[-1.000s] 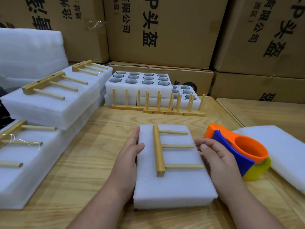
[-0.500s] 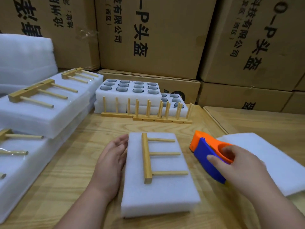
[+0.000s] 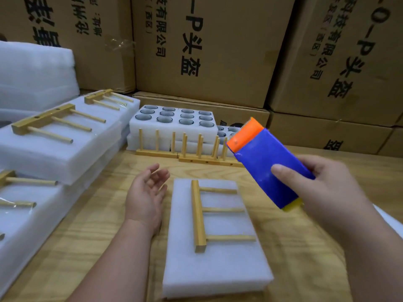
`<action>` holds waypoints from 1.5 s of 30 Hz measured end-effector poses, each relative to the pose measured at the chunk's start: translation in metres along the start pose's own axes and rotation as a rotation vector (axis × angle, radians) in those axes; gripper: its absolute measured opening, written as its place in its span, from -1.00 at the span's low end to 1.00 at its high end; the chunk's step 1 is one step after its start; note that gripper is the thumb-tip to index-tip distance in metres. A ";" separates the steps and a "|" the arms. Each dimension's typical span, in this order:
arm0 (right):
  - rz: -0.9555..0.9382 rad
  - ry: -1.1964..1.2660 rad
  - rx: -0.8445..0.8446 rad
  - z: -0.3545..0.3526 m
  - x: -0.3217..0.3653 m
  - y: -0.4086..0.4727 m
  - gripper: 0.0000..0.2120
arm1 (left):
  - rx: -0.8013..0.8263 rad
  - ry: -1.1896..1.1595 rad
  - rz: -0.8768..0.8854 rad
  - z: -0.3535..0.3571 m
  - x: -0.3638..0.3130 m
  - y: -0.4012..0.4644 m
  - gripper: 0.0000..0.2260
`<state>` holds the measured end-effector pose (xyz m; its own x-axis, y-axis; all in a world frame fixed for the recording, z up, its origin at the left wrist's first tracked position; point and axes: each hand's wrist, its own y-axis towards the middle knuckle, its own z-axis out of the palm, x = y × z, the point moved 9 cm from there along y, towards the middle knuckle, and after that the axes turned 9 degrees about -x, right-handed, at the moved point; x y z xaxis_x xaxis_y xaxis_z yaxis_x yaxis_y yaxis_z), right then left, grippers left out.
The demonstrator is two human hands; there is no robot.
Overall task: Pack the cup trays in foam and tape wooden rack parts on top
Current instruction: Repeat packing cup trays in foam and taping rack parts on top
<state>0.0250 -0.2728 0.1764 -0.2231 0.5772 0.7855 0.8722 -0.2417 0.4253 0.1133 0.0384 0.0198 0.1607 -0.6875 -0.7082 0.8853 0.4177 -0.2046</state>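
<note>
Foam trays (image 3: 174,124) behind hold cups. A wooden rack part (image 3: 199,216) lies on the foam pack (image 3: 218,269). Right hand (image 3: 327,192) grips the tape dispenser (image 3: 266,164); left hand (image 3: 146,195) fingers apart, holding nothing.

The only writing I can read is black print on the cardboard boxes stacked behind my worktop. The middle box (image 3: 218,46) carries "P头盔" running sideways, with a smaller line ending "有限公司" and "(西区)" beside it. The right box (image 3: 340,51) shows "O-P头盔", "科技有限公司" and "(西区)". The left box (image 3: 72,29) has big characters cut off at the edge, unreadable.
</note>
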 end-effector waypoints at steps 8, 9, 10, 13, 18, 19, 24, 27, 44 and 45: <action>0.362 0.913 0.092 0.059 -0.002 0.024 -0.74 | 0.057 0.172 0.317 0.011 -0.033 -0.002 -0.78; 0.389 0.951 0.123 0.065 -0.003 0.025 -0.76 | 0.079 0.216 0.374 0.019 -0.043 -0.008 -0.82; 0.406 0.985 0.159 0.070 -0.002 0.027 -0.74 | 0.123 0.259 0.425 0.031 -0.055 -0.014 -0.82; 0.421 1.127 0.259 0.082 0.010 0.036 -0.63 | 0.409 0.411 0.443 0.078 -0.069 -0.041 -0.49; 0.510 1.432 0.523 0.112 0.034 0.028 -0.38 | 0.720 0.552 0.148 0.116 -0.030 -0.075 -0.38; 0.516 1.416 0.494 0.110 0.028 0.029 -0.29 | 0.714 0.521 0.117 0.117 -0.029 -0.076 -0.41; 0.524 1.330 0.569 0.120 0.010 0.029 -0.68 | 0.654 0.449 0.065 0.113 -0.038 -0.073 -0.11; 0.581 1.284 0.471 0.117 -0.009 0.036 -0.64 | 0.612 0.482 0.069 0.112 -0.034 -0.074 -0.10; 0.269 0.854 0.262 0.086 -0.007 0.040 -0.46 | 0.359 0.566 0.171 0.108 -0.083 -0.086 -0.42; 0.242 0.794 0.253 0.086 -0.005 0.038 -0.47 | 0.386 0.583 0.136 0.108 -0.083 -0.087 -0.36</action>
<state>0.0969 -0.2178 0.1506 -0.1739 -0.2053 0.9631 0.9846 -0.0520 0.1667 0.0702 -0.0048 0.1692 0.1163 -0.1693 -0.9787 0.9827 0.1625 0.0887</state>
